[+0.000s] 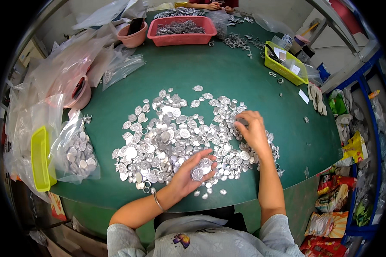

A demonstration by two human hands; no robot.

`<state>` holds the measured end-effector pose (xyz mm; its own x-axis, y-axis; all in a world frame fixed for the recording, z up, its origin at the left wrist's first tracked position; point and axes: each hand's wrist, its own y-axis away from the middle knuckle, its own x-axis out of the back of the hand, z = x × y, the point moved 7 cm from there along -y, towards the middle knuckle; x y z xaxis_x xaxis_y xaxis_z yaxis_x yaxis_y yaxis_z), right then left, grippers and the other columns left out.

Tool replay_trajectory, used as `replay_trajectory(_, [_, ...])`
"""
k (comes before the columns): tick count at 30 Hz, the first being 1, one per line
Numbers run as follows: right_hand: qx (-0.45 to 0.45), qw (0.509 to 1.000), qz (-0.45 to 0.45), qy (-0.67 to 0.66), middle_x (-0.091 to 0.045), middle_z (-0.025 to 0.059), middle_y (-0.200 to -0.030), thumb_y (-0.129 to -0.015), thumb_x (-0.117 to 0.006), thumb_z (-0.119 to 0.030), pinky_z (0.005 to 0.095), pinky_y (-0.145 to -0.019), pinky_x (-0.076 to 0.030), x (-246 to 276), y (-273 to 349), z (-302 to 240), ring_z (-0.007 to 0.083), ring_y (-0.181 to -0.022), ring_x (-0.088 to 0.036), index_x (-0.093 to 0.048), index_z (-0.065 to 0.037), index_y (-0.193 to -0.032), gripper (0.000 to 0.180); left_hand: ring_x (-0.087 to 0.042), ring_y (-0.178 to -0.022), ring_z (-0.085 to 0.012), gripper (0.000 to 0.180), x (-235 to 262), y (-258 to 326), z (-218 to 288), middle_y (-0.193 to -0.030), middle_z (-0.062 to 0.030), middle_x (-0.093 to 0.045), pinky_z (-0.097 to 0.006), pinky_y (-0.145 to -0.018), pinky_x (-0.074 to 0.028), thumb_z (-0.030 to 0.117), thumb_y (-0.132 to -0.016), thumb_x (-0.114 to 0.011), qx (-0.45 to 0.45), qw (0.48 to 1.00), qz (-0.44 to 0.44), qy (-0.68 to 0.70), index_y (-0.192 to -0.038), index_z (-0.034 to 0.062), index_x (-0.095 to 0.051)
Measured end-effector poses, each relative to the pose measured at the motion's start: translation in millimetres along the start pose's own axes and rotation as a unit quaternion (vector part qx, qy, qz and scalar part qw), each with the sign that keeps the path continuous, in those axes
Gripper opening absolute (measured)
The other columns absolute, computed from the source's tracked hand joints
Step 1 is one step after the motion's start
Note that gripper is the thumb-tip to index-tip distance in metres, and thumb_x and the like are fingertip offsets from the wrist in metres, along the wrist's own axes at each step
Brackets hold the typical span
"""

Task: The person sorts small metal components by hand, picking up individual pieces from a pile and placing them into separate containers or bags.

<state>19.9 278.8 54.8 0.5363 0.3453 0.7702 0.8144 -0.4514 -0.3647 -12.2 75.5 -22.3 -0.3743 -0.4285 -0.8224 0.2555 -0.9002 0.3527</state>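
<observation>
I take the pile of silver oval medals [180,132] at the middle of the green table [227,73] as my landmark. My left hand [193,171] lies palm up at the near edge of the pile, fingers half curled, cupping a few medals [199,171] in the palm. My right hand [253,130] rests palm down on the right part of the pile, fingers bent onto the medals; I cannot tell whether it grips one.

Containers, relative to the pile:
- Beyond it, a red rectangular basket [182,31] holds grey metal parts.
- Beyond and to the left, a pink round bowl [133,36] holds a dark flat object.
- Beyond and to the right, a yellow-green tray [285,64] holds small white and dark items.
- To the left, a clear bag [75,150] is filled with more medals, with a yellow-green bin [40,158] just beside it at the table edge.

Loose metal rings [240,43] lie between the basket and the tray. Crumpled clear plastic bags [64,64] crowd the left side. Another person's hands [216,6] work at the far edge
</observation>
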Motion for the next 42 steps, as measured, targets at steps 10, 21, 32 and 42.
replay_trajectory(10, [-0.086,0.972,-0.142,-0.164,-0.062,0.0055,-0.082,-0.078,-0.067,-0.011,0.0302,-0.07,-0.042,-8,8,22,0.0193,-0.08,-0.055,-0.067,-0.003,-0.09,0.015,-0.051,-0.114,-0.0284,0.047,-1,-3,-3,-0.12,-0.0123,-0.052,-0.043,-0.095,-0.045,0.036,-0.098,-0.035,0.021,0.996,-0.009,0.082,-0.134,0.0062,-0.039])
replay_trajectory(21, [-0.001,0.998,0.022,0.057,-0.058,0.0109,-0.104,-0.07,-0.073,-0.013,0.0405,-0.086,-0.039,-15,3,20,0.0285,-0.1,-0.049,-0.065,-0.001,-0.093,0.027,-0.051,-0.114,-0.0285,0.039,9,-3,-4,-0.13,-0.0142,-0.046,-0.042,-0.092,-0.048,0.026,-0.097,-0.042,0.026,0.998,-0.012,0.057,-0.13,0.0043,-0.042])
replay_trajectory(32, [-0.139,0.834,-0.28,-0.455,-0.064,0.0028,-0.083,-0.082,-0.066,-0.01,0.0225,-0.065,-0.044,-44,22,-22,0.0066,-0.069,-0.054,-0.064,0.0,-0.097,0.017,-0.035,-0.129,-0.036,0.048,-2,-5,-1,-0.138,-0.0165,-0.038,-0.049,-0.106,-0.033,0.025,-0.096,-0.045,-0.012,0.994,-0.048,0.093,-0.136,0.0028,-0.033])
replay_trajectory(42, [-0.082,0.987,-0.132,0.026,-0.057,0.0069,-0.096,-0.067,-0.074,-0.008,0.0369,-0.087,-0.036,-13,8,41,0.0262,-0.096,-0.048,-0.067,-0.006,-0.092,0.026,-0.051,-0.114,-0.0253,0.034,11,-4,-7,-0.119,-0.0119,-0.053,-0.039,-0.09,-0.049,0.021,-0.094,-0.048,0.044,0.983,-0.112,0.142,-0.125,0.0073,-0.046])
